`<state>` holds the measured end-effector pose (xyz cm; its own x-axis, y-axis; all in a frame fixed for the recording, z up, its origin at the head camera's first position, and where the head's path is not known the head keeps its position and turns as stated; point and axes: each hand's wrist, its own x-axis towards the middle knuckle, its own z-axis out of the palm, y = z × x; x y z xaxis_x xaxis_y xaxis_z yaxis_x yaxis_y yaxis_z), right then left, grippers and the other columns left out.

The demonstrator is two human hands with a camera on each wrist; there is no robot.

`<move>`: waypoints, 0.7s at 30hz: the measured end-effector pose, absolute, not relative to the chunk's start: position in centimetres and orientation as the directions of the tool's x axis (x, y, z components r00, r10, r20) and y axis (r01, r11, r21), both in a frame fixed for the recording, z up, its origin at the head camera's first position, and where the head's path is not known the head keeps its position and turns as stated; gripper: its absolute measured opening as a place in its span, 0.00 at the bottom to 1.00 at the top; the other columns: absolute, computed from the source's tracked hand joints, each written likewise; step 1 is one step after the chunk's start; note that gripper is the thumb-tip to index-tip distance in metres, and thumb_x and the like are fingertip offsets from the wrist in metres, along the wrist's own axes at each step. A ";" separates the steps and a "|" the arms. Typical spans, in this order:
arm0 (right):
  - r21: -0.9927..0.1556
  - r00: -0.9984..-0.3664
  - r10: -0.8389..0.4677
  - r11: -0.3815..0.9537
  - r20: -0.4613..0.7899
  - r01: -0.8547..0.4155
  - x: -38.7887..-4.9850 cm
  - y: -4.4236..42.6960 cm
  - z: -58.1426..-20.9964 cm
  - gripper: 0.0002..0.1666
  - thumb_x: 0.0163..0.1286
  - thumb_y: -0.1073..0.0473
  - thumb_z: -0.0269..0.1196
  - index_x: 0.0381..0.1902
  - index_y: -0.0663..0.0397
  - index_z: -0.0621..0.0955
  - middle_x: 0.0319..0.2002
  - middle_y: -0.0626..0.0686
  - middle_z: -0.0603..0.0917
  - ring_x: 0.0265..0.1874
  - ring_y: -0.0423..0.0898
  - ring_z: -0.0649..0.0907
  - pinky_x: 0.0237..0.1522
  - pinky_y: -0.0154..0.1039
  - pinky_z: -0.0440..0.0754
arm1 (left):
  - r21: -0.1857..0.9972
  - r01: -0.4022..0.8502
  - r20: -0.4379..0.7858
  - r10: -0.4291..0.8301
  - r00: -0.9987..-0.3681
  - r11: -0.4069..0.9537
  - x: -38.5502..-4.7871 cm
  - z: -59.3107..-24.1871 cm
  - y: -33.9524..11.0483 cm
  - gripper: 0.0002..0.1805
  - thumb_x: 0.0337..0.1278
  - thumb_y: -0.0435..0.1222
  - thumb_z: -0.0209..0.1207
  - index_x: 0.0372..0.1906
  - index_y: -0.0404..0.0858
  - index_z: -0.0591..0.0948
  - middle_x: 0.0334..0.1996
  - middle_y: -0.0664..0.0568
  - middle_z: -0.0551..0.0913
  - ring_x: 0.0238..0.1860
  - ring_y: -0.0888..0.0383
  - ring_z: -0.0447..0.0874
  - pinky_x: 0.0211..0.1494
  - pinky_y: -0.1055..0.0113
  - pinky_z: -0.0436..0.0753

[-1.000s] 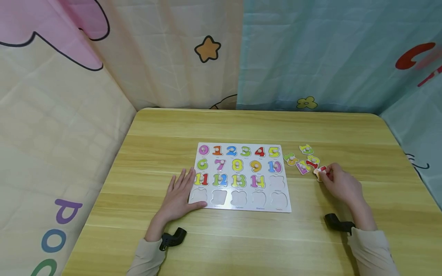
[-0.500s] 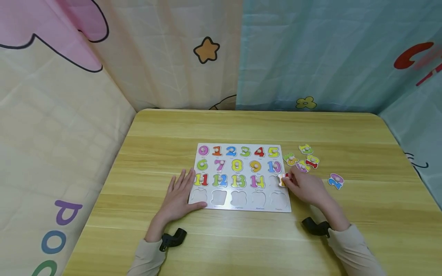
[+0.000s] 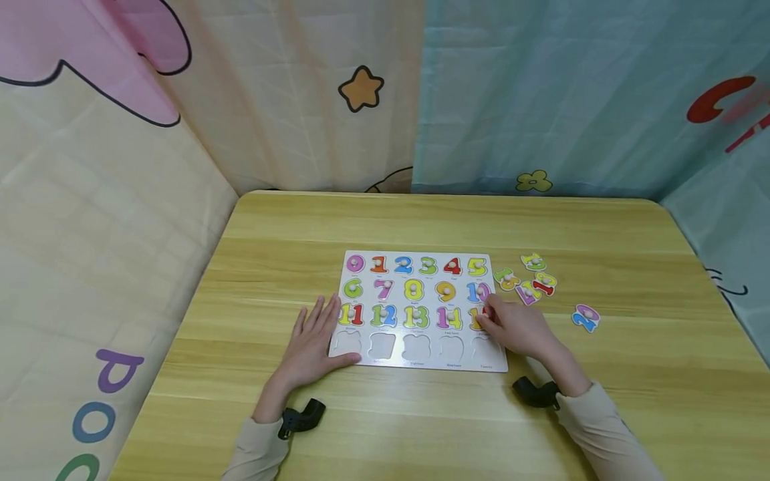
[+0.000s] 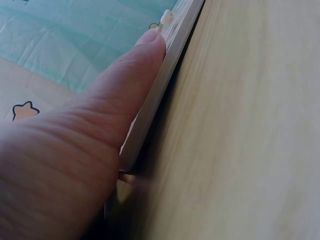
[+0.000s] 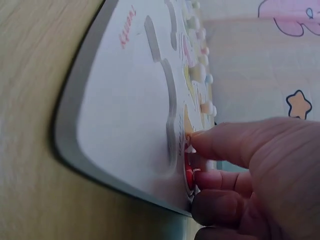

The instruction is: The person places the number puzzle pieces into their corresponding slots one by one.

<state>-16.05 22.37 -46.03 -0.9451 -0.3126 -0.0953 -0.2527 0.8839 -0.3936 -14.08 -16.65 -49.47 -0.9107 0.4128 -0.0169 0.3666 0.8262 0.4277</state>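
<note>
A white number puzzle board (image 3: 394, 363) lies on the table, its upper rows filled with knobbed number pieces. Flat along the board's left edge rests my left hand (image 3: 308, 349), fingers spread and thumb on the near corner. In the left wrist view the thumb (image 4: 135, 65) lies against the board's rim. My right hand (image 3: 522, 327) pinches the orange and red 15 piece (image 3: 474, 319) at the right end of the third row. From the right wrist view, this piece (image 5: 189, 172) sits at its recess, partly hidden by the fingertips. Shaped recesses show in the bottom row.
Right of the board lie several loose number pieces: a green-yellow one (image 3: 533, 262), a green-orange one (image 3: 507, 279), a purple-yellow one (image 3: 528, 292) and a red-yellow one (image 3: 544, 283). Farther right is a 20 piece (image 3: 585, 318). Curtains (image 3: 541, 100) hang behind the wooden table (image 3: 391, 220).
My right hand has carried the 15 piece left from the loose pieces onto the board's third row. The 20 piece, hidden earlier, now shows. My left hand has stayed put.
</note>
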 end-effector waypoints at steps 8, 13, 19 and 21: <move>-0.407 -0.940 -0.315 0.882 -0.131 -0.239 -16.2 22.4 -45.9 0.13 0.66 0.53 0.62 0.29 0.52 0.71 0.15 0.45 0.67 0.13 0.41 0.67 0.16 0.35 0.58 | 0.432 0.366 -0.015 0.413 -0.911 0.824 -14.1 -49.4 -16.7 0.61 0.47 0.65 0.59 0.74 0.33 0.44 0.75 0.46 0.43 0.74 0.48 0.31 0.70 0.50 0.30; -0.416 -0.941 -0.310 0.880 -0.138 -0.229 -16.1 22.4 -46.0 0.13 0.66 0.53 0.62 0.29 0.52 0.71 0.15 0.45 0.67 0.13 0.41 0.67 0.16 0.35 0.58 | 0.427 0.367 -0.016 0.413 -0.911 0.826 -14.1 -49.4 -16.7 0.61 0.47 0.66 0.59 0.74 0.33 0.45 0.75 0.46 0.43 0.74 0.47 0.32 0.70 0.50 0.30; -0.419 -0.943 -0.305 0.880 -0.135 -0.225 -16.1 22.4 -46.1 0.13 0.66 0.53 0.62 0.29 0.52 0.71 0.15 0.46 0.67 0.13 0.41 0.67 0.16 0.35 0.58 | 0.433 0.367 -0.016 0.414 -0.910 0.824 -14.1 -49.5 -16.6 0.61 0.47 0.66 0.59 0.74 0.33 0.45 0.75 0.46 0.43 0.74 0.48 0.32 0.70 0.50 0.30; -0.421 -0.943 -0.303 0.879 -0.135 -0.222 -16.1 22.4 -46.0 0.13 0.66 0.53 0.62 0.29 0.52 0.71 0.15 0.46 0.67 0.13 0.42 0.67 0.16 0.35 0.58 | 0.433 0.369 -0.013 0.415 -0.910 0.822 -14.1 -49.5 -16.6 0.61 0.47 0.66 0.59 0.74 0.33 0.45 0.75 0.46 0.43 0.74 0.48 0.32 0.70 0.50 0.30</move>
<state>-16.10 22.36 -46.03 -0.9433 -0.3031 -0.1353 -0.2220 0.8792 -0.4215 -14.14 -16.64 -49.49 -0.9099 0.4146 -0.0128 0.3687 0.8223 0.4334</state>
